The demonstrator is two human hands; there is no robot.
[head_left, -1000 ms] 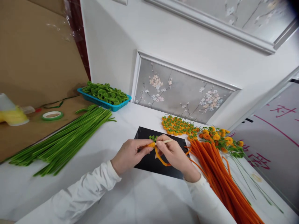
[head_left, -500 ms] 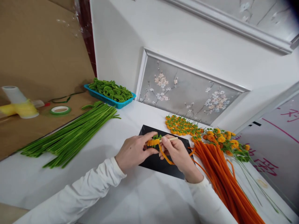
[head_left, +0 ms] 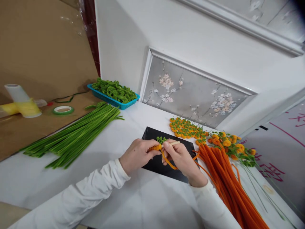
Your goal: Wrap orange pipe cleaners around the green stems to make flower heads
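Between the thumb and fingers of my left hand [head_left: 135, 154] is an orange pipe cleaner coil [head_left: 156, 148], wound round a thin pale stick [head_left: 175, 143]. My right hand [head_left: 182, 160] pinches that stick close to the coil's right end. From the coil a loose orange tail [head_left: 169, 164] loops down under my right fingers. Both hands are closed and nearly touching, above a black tray-like board [head_left: 157, 170]. Small green curled pieces [head_left: 161, 139] show just behind the coil. My right palm hides part of the stick.
Green pipe cleaners [head_left: 78, 135] lie at left, below a blue basket [head_left: 130, 104] of green pieces. Orange pipe cleaners [head_left: 224, 178] spread at right. Small orange flowers [head_left: 186, 128] and a stemmed bunch [head_left: 226, 142] sit behind them. Green tape [head_left: 63, 110] rests on cardboard.
My left fingers have closed further over the coil, covering more of it. The right hand stays nearly in place on the stick. The view has shifted slightly.
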